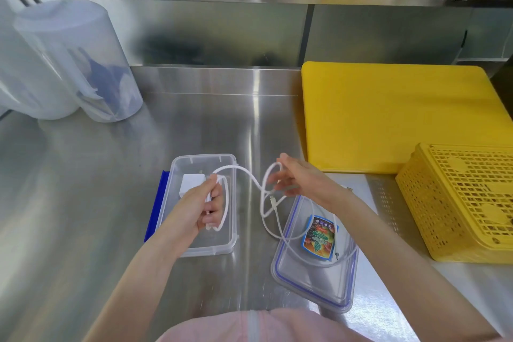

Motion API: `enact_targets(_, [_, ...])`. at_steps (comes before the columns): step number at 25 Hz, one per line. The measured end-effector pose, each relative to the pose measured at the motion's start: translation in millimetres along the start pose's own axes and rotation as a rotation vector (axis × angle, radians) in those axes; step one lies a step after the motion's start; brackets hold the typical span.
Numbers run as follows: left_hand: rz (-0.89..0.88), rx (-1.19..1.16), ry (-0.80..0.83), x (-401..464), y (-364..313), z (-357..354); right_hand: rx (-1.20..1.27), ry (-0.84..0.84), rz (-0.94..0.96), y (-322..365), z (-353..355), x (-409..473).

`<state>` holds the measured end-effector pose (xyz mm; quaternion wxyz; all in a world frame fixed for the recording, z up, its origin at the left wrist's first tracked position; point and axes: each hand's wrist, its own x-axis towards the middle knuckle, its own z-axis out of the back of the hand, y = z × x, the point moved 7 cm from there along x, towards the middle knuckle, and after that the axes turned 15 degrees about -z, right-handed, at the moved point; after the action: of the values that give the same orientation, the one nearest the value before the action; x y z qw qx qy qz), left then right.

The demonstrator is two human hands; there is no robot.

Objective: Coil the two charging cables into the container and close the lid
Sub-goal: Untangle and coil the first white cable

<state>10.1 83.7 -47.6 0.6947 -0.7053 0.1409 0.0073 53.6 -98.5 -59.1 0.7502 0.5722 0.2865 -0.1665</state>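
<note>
Stainless-steel tabletop (125, 189) in a kitchen carried a clear rectangular plastic container (204, 204) and its clear blue-rimmed lid (313, 272). Over the container, the left hand (200, 203) curled round loops of a thin white charging cable (251, 178), while the right hand (298, 176) pinched a further loop, fingers partly spread. Even, small loops would likely seat best. A white block lay inside, partly hidden; whether the slack on the lid was a second cable was unclear.

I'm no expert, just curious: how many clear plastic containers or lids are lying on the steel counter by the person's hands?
2. The open container lies under the left hand; the lid, with a colourful label, lies below the right hand.
</note>
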Motion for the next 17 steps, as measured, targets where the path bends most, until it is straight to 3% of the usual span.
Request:
enact_targets(6, [-0.061,-0.06,-0.059,8,-13,10,-0.567,-0.256,0.052,-36,16,13])
enact_targets(10, [-0.101,-0.064,-0.047,13,-21,17,-0.849,-0.305,0.054,-43,0,23])
enact_targets(13, [-0.121,-0.085,-0.048,12,-26,21,-0.914,-0.446,0.063,-37,-3,25])
enact_targets(17, [-0.126,-0.049,-0.038,10,-29,25,-0.742,-0.567,0.233,-3,12,9])
